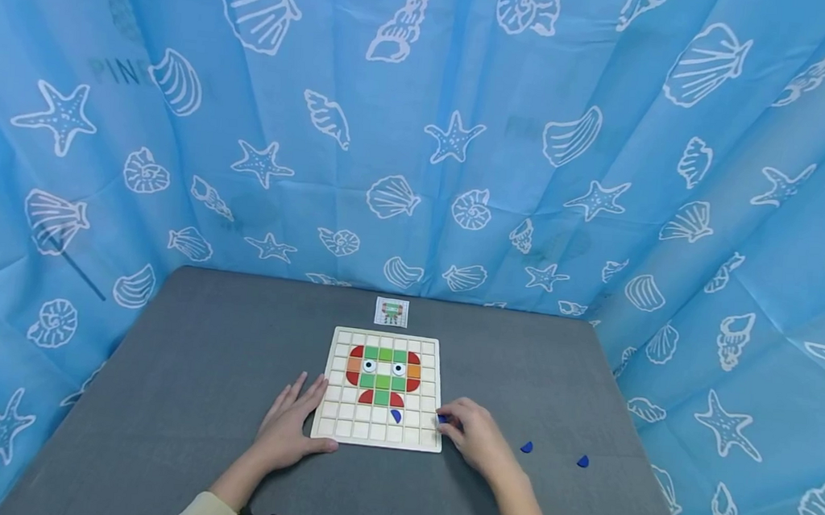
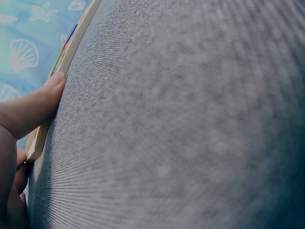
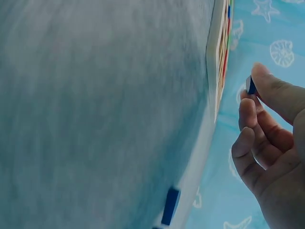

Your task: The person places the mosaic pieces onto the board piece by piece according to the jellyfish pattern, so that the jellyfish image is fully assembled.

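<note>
From the head view I see my left hand [image 1: 291,430] lying flat on the grey desk [image 1: 178,368], fingers straight and slightly spread along the left edge of the wooden grid board [image 1: 337,429], with the thumb touching its near left corner; the left wrist view confirms a fingertip pressed against the board's edge. My right hand [image 1: 474,436] sits at the board's right edge near the lower rows, fingers curled, pinching a small blue piece [image 1: 441,418] between thumb and fingertips; the right wrist view shows that piece [image 3: 250,86] held just off the board's side, not touching it. On the board, a figure of green, red and orange tiles [image 1: 383,372] with two eyes fills the upper middle squares, and one blue piece [image 1: 396,415] lies in a square just below it. Two more blue pieces rest on the desk to the right of my right hand, one near [image 1: 527,447] and one farther out [image 1: 582,462], well apart from the board. A small pattern card [image 1: 391,312] lies just beyond the board's far edge. A blue curtain printed with shells and starfish [image 1: 422,129] surrounds the desk.
</note>
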Motion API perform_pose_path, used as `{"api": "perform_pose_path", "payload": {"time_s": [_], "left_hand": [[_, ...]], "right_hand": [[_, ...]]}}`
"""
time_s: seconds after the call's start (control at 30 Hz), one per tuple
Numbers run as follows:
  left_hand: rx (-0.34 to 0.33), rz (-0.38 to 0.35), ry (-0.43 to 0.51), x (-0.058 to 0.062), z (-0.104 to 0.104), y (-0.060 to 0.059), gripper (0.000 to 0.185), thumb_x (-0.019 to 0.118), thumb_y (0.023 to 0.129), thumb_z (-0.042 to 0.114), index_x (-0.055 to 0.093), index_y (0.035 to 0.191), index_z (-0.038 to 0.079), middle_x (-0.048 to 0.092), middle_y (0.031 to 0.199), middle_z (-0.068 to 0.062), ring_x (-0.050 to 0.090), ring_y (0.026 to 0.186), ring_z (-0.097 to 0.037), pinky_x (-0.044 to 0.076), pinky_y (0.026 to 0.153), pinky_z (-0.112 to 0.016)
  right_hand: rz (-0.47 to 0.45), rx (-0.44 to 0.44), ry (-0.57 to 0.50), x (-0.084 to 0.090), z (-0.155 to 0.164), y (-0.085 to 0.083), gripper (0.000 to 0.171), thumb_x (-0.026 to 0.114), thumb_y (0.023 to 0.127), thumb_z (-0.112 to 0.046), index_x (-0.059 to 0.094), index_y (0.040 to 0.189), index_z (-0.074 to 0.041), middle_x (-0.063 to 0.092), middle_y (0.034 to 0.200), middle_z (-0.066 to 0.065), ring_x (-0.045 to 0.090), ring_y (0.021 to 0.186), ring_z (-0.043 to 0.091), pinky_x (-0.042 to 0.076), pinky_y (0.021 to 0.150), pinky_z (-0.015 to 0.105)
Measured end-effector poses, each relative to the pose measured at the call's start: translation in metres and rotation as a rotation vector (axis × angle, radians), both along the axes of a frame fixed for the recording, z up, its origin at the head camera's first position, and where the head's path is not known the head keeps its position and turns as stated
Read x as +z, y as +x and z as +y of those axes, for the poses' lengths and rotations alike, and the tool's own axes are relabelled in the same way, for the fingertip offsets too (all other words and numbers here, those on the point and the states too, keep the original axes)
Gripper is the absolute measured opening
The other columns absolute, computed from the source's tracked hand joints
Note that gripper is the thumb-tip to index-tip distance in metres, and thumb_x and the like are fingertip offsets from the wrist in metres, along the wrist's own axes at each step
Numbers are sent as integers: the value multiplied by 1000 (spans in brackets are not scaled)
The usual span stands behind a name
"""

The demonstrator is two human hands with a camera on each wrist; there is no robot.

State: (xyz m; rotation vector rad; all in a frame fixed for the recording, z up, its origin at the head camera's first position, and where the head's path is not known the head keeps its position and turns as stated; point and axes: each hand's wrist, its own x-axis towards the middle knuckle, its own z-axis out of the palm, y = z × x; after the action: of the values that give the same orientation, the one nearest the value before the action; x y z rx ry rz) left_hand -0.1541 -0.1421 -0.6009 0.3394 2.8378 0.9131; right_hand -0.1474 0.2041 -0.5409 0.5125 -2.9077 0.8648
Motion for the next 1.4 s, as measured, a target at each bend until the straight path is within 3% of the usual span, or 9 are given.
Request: {"api": "perform_pose_path", "payload": {"time_s": [0.37,0.7,1.1,1.4], "left_hand": [[-7,-6,13,2,0,0,117,75,71,73,28,161,16,27,167,-4,7,158,-33,9,125,-56],[11,-4,2,2,0,1,118,75,70,74,28,161,16,28,166,-6,9,157,-34,13,124,-59],[6,-4,13,2,1,2,117,76,71,72,27,161,16,27,167,-6,8,157,-35,13,123,-60],[1,-4,8,2,1,1,116,75,71,73,28,161,16,27,167,-5,8,157,-34,11,124,-58]], "right_hand": [[-16,121,19,-1,-27,0,20,78,89,-17,76,108,-10,68,96,1,53,76,3,47,64,23],[6,243,5,-4,-44,-1,17,78,88,-12,76,104,-6,70,95,4,59,77,9,53,67,25],[-126,262,76,-6,-56,-2,15,78,89,-14,76,103,-9,67,92,0,52,74,0,50,67,21],[-124,238,77,-7,-59,-3,16,77,90,-14,76,105,-10,66,95,-1,52,75,0,51,68,21]]}}
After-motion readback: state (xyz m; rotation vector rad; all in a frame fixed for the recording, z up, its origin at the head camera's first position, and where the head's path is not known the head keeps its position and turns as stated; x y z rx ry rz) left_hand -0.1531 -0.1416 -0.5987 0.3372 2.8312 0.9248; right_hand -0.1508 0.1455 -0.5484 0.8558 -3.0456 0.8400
